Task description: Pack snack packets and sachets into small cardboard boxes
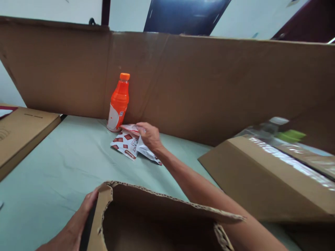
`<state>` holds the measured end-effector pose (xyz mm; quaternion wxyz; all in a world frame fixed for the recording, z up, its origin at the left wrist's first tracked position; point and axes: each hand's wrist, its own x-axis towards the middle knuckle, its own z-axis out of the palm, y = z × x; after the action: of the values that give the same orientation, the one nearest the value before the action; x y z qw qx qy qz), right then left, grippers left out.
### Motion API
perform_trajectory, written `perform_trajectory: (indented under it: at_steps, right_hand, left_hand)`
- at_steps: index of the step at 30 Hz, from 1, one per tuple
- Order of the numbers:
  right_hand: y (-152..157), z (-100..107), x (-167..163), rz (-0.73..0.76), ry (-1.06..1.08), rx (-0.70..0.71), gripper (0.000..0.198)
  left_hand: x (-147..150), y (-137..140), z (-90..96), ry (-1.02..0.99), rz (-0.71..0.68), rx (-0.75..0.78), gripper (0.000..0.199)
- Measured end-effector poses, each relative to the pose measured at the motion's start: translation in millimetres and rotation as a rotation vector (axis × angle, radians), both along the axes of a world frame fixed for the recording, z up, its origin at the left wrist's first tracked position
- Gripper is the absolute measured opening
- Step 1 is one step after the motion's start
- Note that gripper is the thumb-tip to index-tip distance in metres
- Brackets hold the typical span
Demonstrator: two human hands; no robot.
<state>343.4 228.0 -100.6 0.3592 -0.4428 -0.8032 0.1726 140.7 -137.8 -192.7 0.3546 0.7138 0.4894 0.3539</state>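
Observation:
My left hand (75, 223) grips the left side of an open cardboard box (157, 205) with ragged cut edges, low in the view. My right hand (149, 135) stretches past the box, its fingers pinched on a white and red packet (131, 129). Just below lies a white packet with brown squares (127, 143) and printed lettering. Another white packet (148, 150) is partly under my right hand. An orange bottle (120, 99) with an orange cap stands upright right behind the packets. My right forearm passes beyond the box's right side.
A tall cardboard panel (209, 83) closes off the back of the pale green cloth (78, 160). On the right stands a larger cardboard box (235, 174) with a clear plastic bottle (274, 125) and a green item (291, 135) in it. A flat cardboard box (28, 129) lies left.

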Motion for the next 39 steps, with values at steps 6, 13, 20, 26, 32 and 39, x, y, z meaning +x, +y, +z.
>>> perform_trajectory:
  at_steps: [6,13,20,26,32,39]
  right_hand:
    - [-24.1,45.6,58.7,-0.014,-0.041,0.086,0.030]
    - [-36.5,-1.5,37.4,0.053,-0.201,-0.074,0.018]
    - [3.4,-20.8,-8.0,0.071,-0.029,-0.211,0.032]
    - [0.1,35.0,35.6,-0.060,0.426,-0.137,0.039]
    - [-93.6,80.9,117.1,-0.071,0.679,-0.205,0.032]
    - [-162.6,33.8,161.2,-0.089,0.618,-0.566,0.044]
  left_hand:
    - [12.1,10.0,23.5,-0.155,0.011,0.084,0.125]
    - [16.0,13.2,30.7,-0.134,-0.003,0.137,0.127]
    - [14.6,10.5,32.2,-0.084,0.020,0.078,0.128]
    - [9.5,9.4,30.5,-0.086,-0.019,0.108,0.127]
    - [14.0,13.5,42.1,-0.120,-0.034,0.148,0.126]
    - [12.1,11.7,37.4,-0.066,-0.009,0.137,0.123]
